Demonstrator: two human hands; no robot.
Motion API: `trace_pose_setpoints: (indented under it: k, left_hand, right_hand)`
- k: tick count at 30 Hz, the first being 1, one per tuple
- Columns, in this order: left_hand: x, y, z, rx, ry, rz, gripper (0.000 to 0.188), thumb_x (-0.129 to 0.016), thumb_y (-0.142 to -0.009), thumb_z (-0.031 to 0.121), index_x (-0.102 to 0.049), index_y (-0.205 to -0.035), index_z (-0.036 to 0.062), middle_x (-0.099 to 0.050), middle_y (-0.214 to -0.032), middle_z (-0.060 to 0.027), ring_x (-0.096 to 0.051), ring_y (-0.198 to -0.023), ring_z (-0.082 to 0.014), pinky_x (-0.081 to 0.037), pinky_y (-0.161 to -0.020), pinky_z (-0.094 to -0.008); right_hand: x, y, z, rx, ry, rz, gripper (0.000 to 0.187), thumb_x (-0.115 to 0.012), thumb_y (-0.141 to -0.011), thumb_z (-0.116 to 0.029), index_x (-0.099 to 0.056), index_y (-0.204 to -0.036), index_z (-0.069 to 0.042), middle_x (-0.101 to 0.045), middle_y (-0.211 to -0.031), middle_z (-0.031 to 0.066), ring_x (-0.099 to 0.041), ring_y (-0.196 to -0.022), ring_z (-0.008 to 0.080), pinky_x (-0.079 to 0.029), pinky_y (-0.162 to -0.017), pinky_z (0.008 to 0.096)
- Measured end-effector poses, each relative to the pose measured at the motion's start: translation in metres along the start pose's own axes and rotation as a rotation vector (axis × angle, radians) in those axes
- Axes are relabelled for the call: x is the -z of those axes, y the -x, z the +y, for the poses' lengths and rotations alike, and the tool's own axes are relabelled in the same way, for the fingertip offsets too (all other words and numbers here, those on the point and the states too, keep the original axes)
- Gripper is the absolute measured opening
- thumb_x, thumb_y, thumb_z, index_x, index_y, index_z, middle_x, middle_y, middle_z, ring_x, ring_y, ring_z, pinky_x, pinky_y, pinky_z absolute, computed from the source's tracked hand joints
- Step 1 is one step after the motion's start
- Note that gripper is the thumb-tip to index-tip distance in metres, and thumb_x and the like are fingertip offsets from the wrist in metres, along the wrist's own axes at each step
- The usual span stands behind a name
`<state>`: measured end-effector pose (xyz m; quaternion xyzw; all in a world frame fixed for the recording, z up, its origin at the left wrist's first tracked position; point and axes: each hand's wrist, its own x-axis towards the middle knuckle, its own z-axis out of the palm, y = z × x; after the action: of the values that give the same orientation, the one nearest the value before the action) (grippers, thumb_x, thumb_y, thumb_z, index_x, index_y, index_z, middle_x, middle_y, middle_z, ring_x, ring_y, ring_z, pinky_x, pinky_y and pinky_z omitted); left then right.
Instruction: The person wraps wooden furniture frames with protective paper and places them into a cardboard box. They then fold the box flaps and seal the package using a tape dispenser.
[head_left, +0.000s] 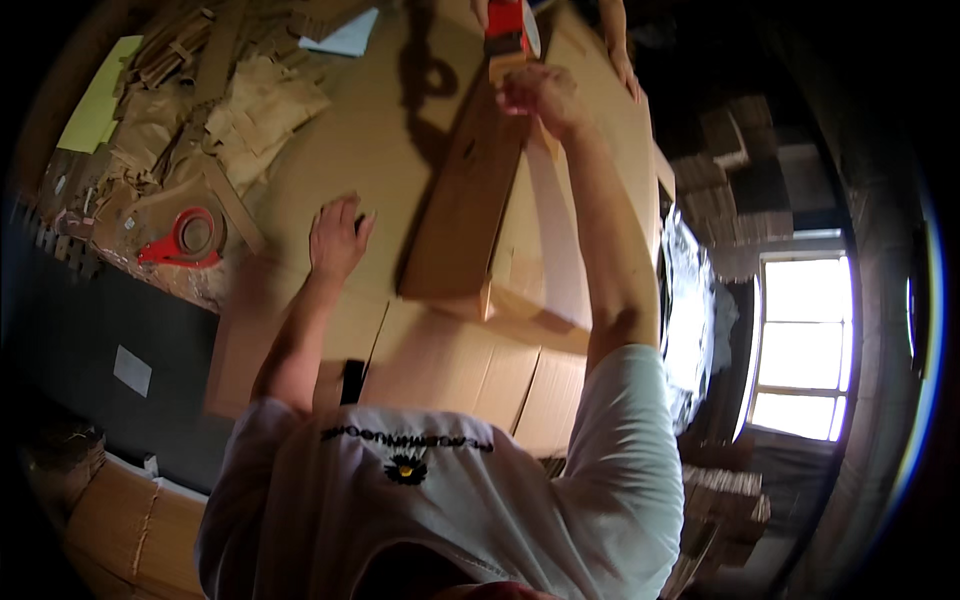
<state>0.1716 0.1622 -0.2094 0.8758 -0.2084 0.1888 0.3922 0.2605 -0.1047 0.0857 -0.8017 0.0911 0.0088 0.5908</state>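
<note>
My left hand [340, 238] is open, its fingers a little apart, over the flat cardboard [335, 130] left of a long narrow carton [465, 200]. At the carton's far end my right hand [548, 98] is curled closed, just below a red tape dispenser [508, 28]; whatever its fingers hold is hidden. A co-worker's hand [481, 10] shows partly at the dispenser's left side. The co-worker's other hand [624, 75] rests by the right edge of the cardboard. A pale strip [555, 225], perhaps tape, runs along the carton's right side.
A second red tape dispenser [190, 238] lies at the left beside crumpled brown paper [255, 110] and cardboard scraps. Light blue paper [342, 35] and a yellow-green sheet [100, 95] lie farther off. Stacked cardboard [735, 150] stands at the right, near a bright window [803, 335].
</note>
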Motion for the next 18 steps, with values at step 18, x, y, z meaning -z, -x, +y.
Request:
trace_pose_setpoints:
  k: [18]
  left_hand:
    - [-0.005, 0.006, -0.010, -0.090, -0.040, 0.014, 0.026, -0.063, -0.092, 0.030, -0.067, -0.098, 0.0053, -0.063, -0.122, -0.0077, -0.059, -0.109, -0.0269, -0.047, -0.091, -0.0406]
  right_hand:
    - [-0.161, 0.279, 0.013, -0.182, -0.034, 0.650, 0.030, -0.065, -0.095, -0.021, -0.069, -0.080, 0.005, -0.063, -0.064, 0.0061, -0.058, -0.050, 0.0095, -0.049, -0.046, 0.0226]
